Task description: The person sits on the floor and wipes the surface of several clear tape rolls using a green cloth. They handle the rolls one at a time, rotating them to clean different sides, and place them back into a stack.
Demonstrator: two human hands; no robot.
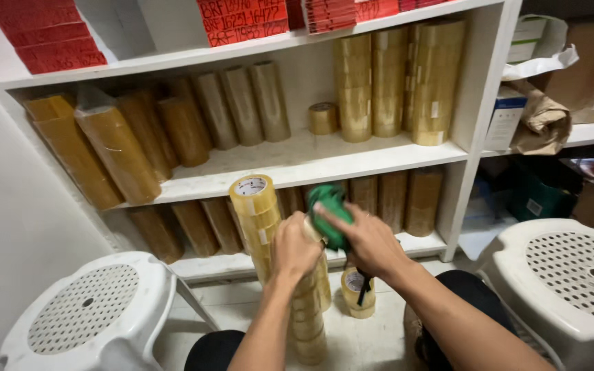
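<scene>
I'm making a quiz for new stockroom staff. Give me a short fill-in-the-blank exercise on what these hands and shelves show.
1. The right hand holds a ____ tape dispenser.
2. The left hand grips a tall stack of tape rolls that stands on the ____.
3. The two stools beside the person are ____ in colour.
4. The boxes on the top shelf are ____.

Missing words: green; floor; white; red

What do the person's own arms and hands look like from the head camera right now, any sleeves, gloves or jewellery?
Both forearms are bare up to the bottom edge of the picture, with no sleeves showing. The left hand and the right hand wear no gloves. No watch, bracelet or ring can be seen on either wrist or on the fingers. The knees below are in dark clothing.
</scene>
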